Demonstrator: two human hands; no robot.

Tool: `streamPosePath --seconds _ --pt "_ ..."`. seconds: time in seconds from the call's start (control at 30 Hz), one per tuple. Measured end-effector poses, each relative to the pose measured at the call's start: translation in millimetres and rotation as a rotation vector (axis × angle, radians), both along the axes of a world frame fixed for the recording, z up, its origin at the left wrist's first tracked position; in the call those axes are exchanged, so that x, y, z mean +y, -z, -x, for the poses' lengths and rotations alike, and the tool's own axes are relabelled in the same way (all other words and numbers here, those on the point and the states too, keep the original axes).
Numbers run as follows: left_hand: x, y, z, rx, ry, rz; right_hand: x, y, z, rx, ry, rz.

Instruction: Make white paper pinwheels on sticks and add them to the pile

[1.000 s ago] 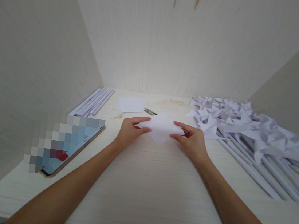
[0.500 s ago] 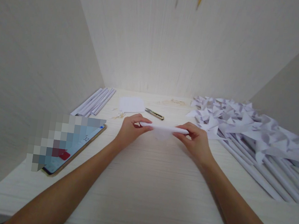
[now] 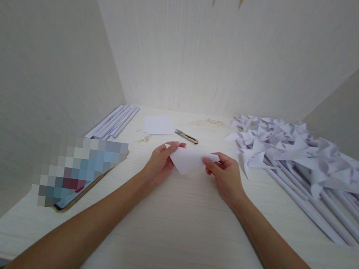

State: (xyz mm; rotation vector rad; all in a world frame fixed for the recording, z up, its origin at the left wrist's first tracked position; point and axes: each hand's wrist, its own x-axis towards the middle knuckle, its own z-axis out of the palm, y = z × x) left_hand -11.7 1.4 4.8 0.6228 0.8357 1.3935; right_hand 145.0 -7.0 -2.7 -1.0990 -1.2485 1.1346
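A white paper sheet, folded into a triangle with its point toward me, is held just above the pale wooden table. My left hand pinches its left corner and my right hand pinches its right corner. Both forearms reach in from the bottom of the view. Behind the paper lie a small metal snipper and a flat stack of white paper squares.
A large pile of white paper pinwheels on rolled paper sticks covers the right side. Several rolled paper sticks lie at the far left. A phone, blurred out, rests at the left front. Walls close in on three sides.
The paper was spread as a diamond, then turned edge-on, and now shows as a folded triangle. Both hands have drawn slightly closer together and toward me.
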Motion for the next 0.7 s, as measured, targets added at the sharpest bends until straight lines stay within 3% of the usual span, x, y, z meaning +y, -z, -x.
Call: streamPosePath --seconds 0.13,0.3,0.4,0.7 --pt "-3.6 -1.0 -3.7 -0.011 0.036 0.052 -2.8 0.5 2.1 -0.147 -0.093 0.007" --pt "-4.1 -1.1 0.4 0.203 0.105 -0.027 -8.6 -4.9 -0.1 -0.487 -0.308 -0.113" --pt "-5.1 -1.7 1.6 0.269 0.148 -0.046 -9.6 -6.0 -0.2 -0.489 -0.392 -0.067" --pt "-10.2 -1.7 -2.2 0.273 0.231 -0.203 -15.7 -9.3 9.2 -0.555 -0.402 -0.008"
